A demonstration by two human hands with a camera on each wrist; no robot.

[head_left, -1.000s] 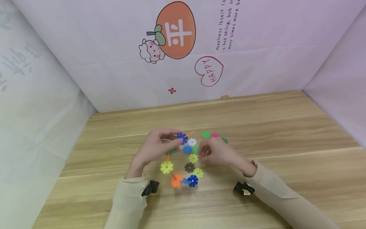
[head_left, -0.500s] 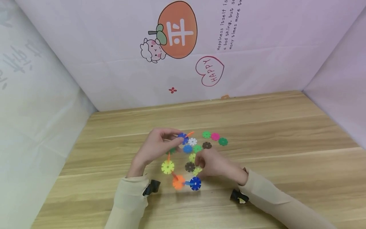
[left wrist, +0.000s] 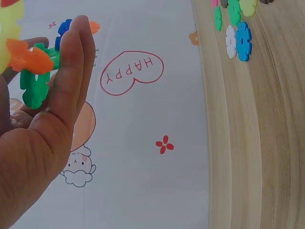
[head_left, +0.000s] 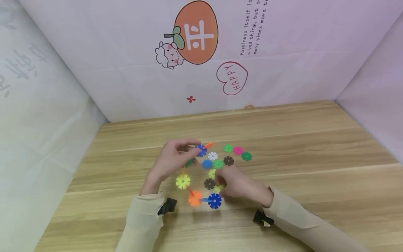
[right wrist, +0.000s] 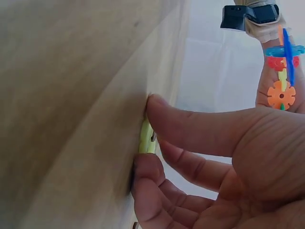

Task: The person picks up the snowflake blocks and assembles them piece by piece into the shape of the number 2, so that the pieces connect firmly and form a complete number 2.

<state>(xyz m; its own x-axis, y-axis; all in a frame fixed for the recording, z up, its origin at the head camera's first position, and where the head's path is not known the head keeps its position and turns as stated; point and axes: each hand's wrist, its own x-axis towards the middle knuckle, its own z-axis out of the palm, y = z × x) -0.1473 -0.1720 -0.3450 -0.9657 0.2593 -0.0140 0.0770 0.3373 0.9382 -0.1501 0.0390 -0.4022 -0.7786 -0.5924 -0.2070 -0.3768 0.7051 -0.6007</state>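
1. chain [head_left: 183, 181], one. glossy round discs, notched at the rim, slotted into one another, neighbours set crosswise; some show a full face, others a thin edge. small hole at the centre of the clearer faces.
2. chain, colours. from the far end: orange, dark blue, green (partly hidden by the hand), orange, yellow, red, orange, light blue, dark blue. the near orange face is slightly blurred.
3. chain, place and form. held raised above the table [head_left: 283, 133], bent in a curve that opens toward the right hand [head_left: 234, 180].
4. left hand [head_left: 174, 154]. fingers curved, thumb and fingertips nearly together, pinching the chain by its upper dark blue disc [head_left: 202, 149].
5. right hand. low at the table, fingers curled; thumb and forefinger stand a narrow gap apart, gripping a lime disc [right wrist: 145, 136] by opposite edges. in the head view this disc is mostly covered.
6. loose discs, lying flat between and beyond the hands: white disc [head_left: 212, 156], just beside a blue disc [head_left: 207, 164]; bright green disc [head_left: 218, 164]; two brown, one near [head_left: 209, 183], one farther off [head_left: 228, 160]; second lime, partly covered by the right hand.
7. farther row: light green disc [head_left: 228, 148], pink disc [head_left: 238, 151], dark green disc [head_left: 247, 156].
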